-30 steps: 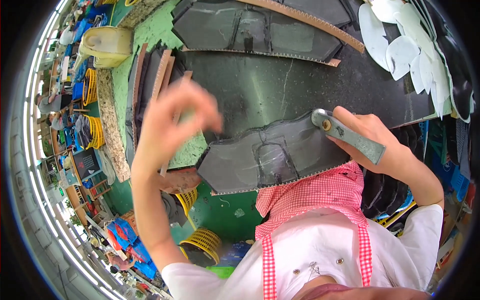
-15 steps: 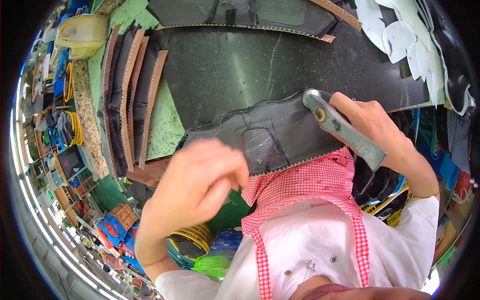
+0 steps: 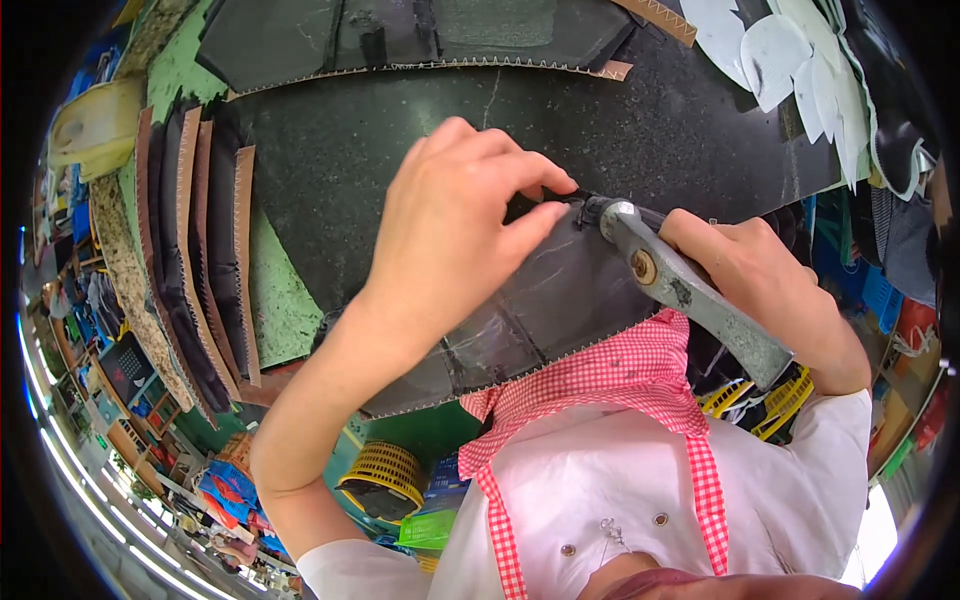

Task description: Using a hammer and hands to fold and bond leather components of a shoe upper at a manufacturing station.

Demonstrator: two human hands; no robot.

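Note:
A black leather-like piece (image 3: 590, 285) with a zigzag-stitched near edge lies on the dark worktop, its near side against the checked apron. My left hand (image 3: 465, 210) reaches over it, thumb and forefinger pinching its far edge; the fingertips partly hide that spot. In my right hand (image 3: 750, 260) is a hammer (image 3: 700, 300) with a long grey metal head. Its round face sits on the far edge of the piece, just right of my left fingertips. My right fingers close around the handle, which is mostly hidden.
Stitched black pieces with brown edging (image 3: 190, 250) stand stacked at the left. A larger black panel (image 3: 400, 40) lies at the back. White leaf-shaped cut-outs (image 3: 775, 65) hang over the back right. A yellowish container (image 3: 95, 125) is at far left, a yellow basket (image 3: 385, 475) below the table.
My left hand has moved up and right from the near left to the far edge of the piece, and now pinches it. The right hand keeps the hammer at that edge.

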